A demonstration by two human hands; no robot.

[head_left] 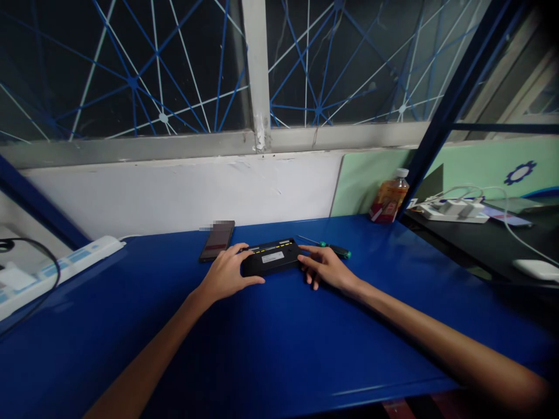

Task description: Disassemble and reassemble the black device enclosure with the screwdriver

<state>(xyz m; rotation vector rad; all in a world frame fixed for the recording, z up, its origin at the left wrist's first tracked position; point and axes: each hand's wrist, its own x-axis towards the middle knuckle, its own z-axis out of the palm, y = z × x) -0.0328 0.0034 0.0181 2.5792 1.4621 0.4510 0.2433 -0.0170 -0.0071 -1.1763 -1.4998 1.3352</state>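
A flat black box-shaped device [279, 263] with a pale label and a row of yellow dashes lies on the blue table. My left hand [227, 272] grips its left end, thumb along the near side and fingers over the far side. At the right end, my right hand [325, 266] pinches the corner between thumb and forefinger, its other fingers curled beneath. Just behind my right hand rests a green and black screwdriver [339, 251], partly hidden by the hand. Left of the device, a dark phone [217, 241] lies near my left fingers.
The blue table [271, 349] reaches back to a white wall. At its back right corner stands a bottle of amber drink [392, 195]. A white power strip [65, 273] with a black cable runs along the left. Another power strip [454, 210] sits on the dark neighbouring desk.
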